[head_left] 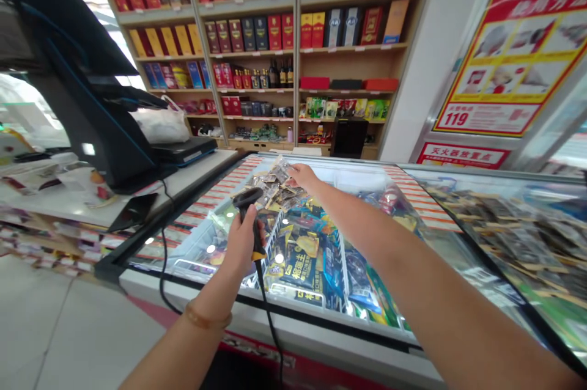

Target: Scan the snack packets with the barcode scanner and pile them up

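Note:
A corded handheld barcode scanner (248, 197), black with a yellow accent, is gripped by my left hand (242, 237), its head tilted over a pile of small clear packets with dark contents (290, 197). My right hand (301, 176) reaches across to the far side of the pile. Between its fingers is a small clear packet (280, 166), raised at the pile's edge. The pile lies on the glass lid of a chest freezer (316, 194). Through the glass, bagged frozen goods (300, 252) show in white wire baskets. The scanner's cable (268, 310) hangs down the freezer's front.
To the left, a black checkout terminal (92, 84) stands on a counter with a scale (183, 150) and a white plastic bag (161, 122). More packets (518, 237) cover the freezer at right. Shelves of boxed goods (279, 32) line the back wall.

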{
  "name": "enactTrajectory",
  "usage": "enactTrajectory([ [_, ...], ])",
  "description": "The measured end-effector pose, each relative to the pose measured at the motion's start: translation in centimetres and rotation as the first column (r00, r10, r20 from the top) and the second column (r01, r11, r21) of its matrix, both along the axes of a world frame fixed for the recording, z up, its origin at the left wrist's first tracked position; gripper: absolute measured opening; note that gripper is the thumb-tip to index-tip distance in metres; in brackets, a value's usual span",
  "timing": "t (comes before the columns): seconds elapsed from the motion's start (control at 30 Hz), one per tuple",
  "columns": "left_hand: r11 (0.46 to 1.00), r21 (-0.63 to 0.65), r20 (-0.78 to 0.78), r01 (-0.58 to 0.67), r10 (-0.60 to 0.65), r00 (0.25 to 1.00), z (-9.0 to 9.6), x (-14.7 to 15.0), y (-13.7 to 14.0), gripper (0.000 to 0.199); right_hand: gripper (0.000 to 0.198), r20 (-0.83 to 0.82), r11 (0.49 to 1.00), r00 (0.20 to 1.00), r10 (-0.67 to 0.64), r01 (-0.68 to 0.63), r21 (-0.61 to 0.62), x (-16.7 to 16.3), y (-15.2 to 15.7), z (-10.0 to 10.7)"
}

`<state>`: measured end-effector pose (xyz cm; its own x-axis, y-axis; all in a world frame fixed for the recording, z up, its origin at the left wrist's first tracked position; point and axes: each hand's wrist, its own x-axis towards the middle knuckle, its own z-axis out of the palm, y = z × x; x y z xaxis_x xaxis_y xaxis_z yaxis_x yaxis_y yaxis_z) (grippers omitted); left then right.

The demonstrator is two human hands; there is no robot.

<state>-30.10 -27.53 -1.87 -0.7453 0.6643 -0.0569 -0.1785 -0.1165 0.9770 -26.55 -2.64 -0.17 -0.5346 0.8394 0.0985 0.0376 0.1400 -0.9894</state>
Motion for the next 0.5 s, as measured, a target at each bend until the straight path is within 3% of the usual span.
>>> enactTrajectory([
  [0.1,1.0,0.001,0.011,-0.001,0.001,1.0,-0.2,-0.1,0.0,0.053,0.04,-0.073,0.997,0.997,0.034,-0.039,-0.069,-0.7,-0.3,-0.6],
  [0.23,0.999,0.016,0.025,0.047,-0.047,0.999,-0.4,1.1,1.0,0.05,0.032,-0.161,0.999,0.987,0.02,-0.028,-0.045,2.5,0.6,-2.0],
  [0.37,0.989,0.004,0.056,0.145,-0.145,0.988,-0.5,4.1,3.1,0.051,0.024,-0.117,0.995,0.99,-0.085,0.091,0.048,9.5,2.4,-3.4],
  [0.5,0.964,0.025,0.068,0.266,-0.267,0.961,-0.2,8.5,5.9,0.054,0.024,0.036,0.939,0.955,-0.296,0.284,0.194,19.2,4.4,-4.5],
])
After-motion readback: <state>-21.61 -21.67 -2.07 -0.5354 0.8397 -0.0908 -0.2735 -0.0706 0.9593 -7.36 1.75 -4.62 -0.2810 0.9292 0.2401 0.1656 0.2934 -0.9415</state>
